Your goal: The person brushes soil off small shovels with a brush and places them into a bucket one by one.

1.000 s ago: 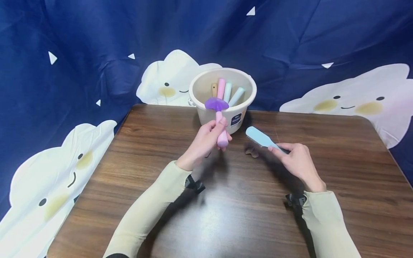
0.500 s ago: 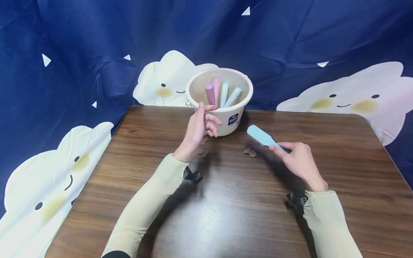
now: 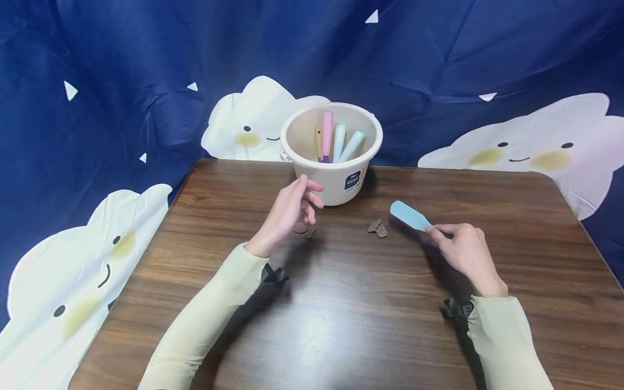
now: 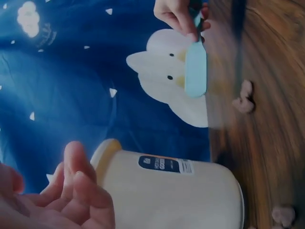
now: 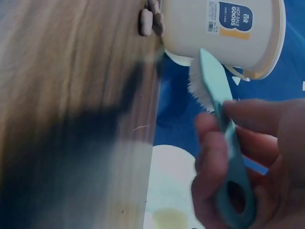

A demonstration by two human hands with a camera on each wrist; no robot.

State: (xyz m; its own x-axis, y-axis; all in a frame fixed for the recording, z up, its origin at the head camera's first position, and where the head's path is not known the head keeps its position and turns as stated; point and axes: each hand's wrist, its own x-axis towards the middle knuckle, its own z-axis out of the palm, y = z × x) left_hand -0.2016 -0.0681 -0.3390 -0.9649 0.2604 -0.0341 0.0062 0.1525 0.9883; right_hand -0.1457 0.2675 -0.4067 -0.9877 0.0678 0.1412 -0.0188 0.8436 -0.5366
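Note:
My right hand [image 3: 465, 252] grips the handle of a light blue brush [image 3: 409, 215]. White bristles [image 5: 199, 88] show on its underside in the right wrist view. In front of the cream bucket [image 3: 336, 187], my left hand [image 3: 292, 208] is held in the air with relaxed fingers and nothing in them. Several handles stand inside the bucket: a pink handle [image 3: 327, 132] with a bit of purple at its lower end, a tan handle [image 3: 319, 142], and two pale blue ones, one upright handle [image 3: 339, 142] and one leaning handle [image 3: 353, 145].
Small brown lumps [image 3: 377, 228] lie on the wooden table [image 3: 351, 314] right of the bucket's front. More brown lumps [image 3: 309, 233] are partly hidden beneath my left hand. A dark blue curtain [image 3: 419, 49] with smiling clouds hangs behind the table.
My left hand let go of the pink-handled purple tool, now in the bucket, and drew back toward me. My right hand moved slightly right and nearer with the brush.

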